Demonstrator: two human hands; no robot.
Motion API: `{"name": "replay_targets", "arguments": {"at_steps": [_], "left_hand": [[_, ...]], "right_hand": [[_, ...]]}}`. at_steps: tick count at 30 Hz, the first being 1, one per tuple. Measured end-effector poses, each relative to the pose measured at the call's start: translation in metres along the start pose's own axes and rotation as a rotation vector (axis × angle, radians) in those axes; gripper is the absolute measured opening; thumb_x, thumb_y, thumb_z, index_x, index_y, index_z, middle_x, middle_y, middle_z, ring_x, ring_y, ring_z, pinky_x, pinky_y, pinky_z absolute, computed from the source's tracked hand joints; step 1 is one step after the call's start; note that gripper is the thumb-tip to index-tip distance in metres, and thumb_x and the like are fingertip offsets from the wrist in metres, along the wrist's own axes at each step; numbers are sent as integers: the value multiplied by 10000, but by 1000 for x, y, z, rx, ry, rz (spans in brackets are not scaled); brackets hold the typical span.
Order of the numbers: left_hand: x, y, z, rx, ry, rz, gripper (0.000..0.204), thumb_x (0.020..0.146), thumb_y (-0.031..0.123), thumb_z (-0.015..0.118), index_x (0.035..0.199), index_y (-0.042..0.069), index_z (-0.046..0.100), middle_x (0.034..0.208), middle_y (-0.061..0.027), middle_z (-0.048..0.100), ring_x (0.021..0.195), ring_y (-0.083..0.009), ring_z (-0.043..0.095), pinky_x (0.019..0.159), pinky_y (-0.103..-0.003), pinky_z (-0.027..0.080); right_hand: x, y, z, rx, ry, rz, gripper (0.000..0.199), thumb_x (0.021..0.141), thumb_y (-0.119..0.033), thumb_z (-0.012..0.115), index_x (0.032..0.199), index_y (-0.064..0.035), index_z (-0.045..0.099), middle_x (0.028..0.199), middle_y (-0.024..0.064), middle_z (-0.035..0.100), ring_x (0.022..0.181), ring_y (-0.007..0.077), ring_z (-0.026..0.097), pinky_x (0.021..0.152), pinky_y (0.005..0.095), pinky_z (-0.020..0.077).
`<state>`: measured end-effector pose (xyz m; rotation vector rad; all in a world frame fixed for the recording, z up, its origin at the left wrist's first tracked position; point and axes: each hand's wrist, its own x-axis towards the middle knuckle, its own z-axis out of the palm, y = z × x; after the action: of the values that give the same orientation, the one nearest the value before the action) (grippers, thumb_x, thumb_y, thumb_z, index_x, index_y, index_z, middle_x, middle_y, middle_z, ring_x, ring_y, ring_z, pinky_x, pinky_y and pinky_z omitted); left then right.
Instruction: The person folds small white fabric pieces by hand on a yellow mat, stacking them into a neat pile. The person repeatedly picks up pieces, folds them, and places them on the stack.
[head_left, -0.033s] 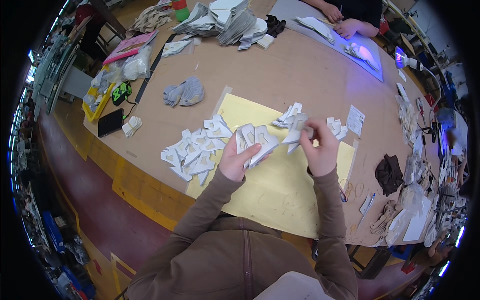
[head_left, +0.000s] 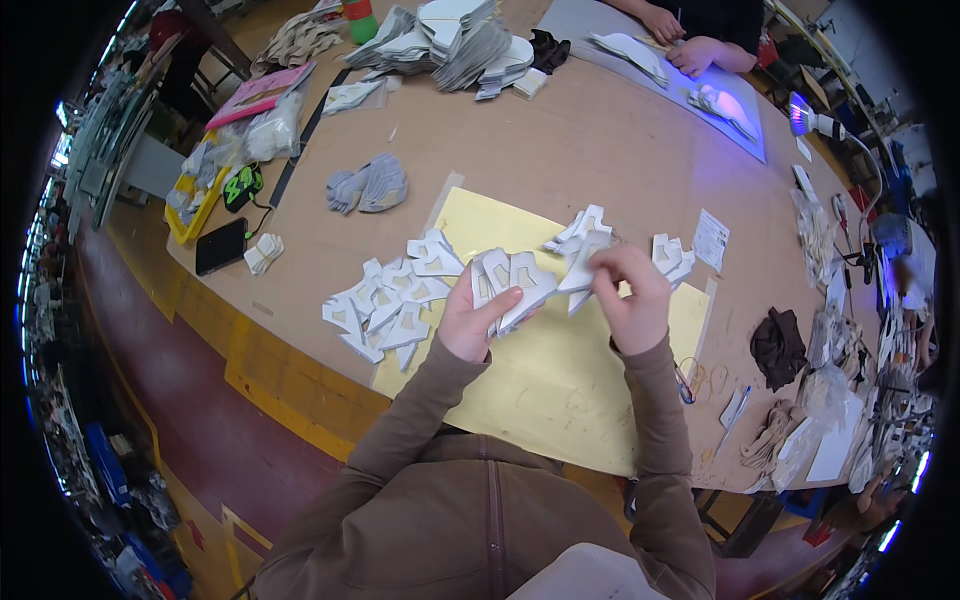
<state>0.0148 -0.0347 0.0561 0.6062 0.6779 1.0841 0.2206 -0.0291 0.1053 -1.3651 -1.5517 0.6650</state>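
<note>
My left hand (head_left: 472,318) is closed on a fanned stack of white cut-out pieces (head_left: 528,284), thumb across the front. Each piece is flat, with notched edges and a window in it. To the right, my right hand (head_left: 636,292) pinches another white cut-out piece (head_left: 582,268) by its right side, just apart from the stack. Behind that piece lies a small pile of similar pieces (head_left: 580,226), partly hidden. Left of my left hand, a larger spread of them (head_left: 385,300) overlaps the yellow sheet (head_left: 520,400). More white pieces (head_left: 672,256) lie beyond my right hand.
A bundle of grey pieces (head_left: 368,184) lies at the left, near a phone (head_left: 221,246) and a yellow tray (head_left: 205,215). Large stacked panels (head_left: 450,50) stand at the back. Across the table a co-worker's hands (head_left: 690,55) are near a lamp (head_left: 815,120). A dark cloth (head_left: 778,348) lies right.
My right hand has shifted slightly left and turned, bringing its pinched piece nearer the stack. My left hand and its stack stay still.
</note>
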Motion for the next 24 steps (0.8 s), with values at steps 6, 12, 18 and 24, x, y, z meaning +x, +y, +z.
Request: {"name": "replay_targets", "arguments": {"at_steps": [6,12,18,24], "left_hand": [[0,1,3,100,186,91,423,885,-16,623,1270,-2,446,1117,-103,596,985,-169,632,804,-308,557],[7,10,-3,-64,125,8,443,883,-26,613,1293,-3,448,1158,-98,595,1042,-171,619,875,-301,521],[7,-2,-8,142,129,107,448,885,-44,591,1307,-9,446,1191,-96,592,1074,-167,610,912,-287,496],[7,-1,-1,-35,98,15,494,894,-39,557,1355,1,385,1196,-142,582,1080,-219,623,881,-346,538]], "right_hand": [[2,5,12,-21,-57,-55,149,837,52,580,948,14,673,819,93,603,708,162,576,644,262,456],[22,83,12,-181,-56,-6,242,861,-21,618,1096,-44,667,1017,106,624,860,200,591,748,300,461],[18,34,12,-212,-8,-126,241,836,-44,688,1076,-48,663,1088,84,608,928,205,599,809,303,494],[2,20,14,499,-285,344,170,873,-49,688,1009,23,616,918,43,624,793,93,609,719,221,505]]}}
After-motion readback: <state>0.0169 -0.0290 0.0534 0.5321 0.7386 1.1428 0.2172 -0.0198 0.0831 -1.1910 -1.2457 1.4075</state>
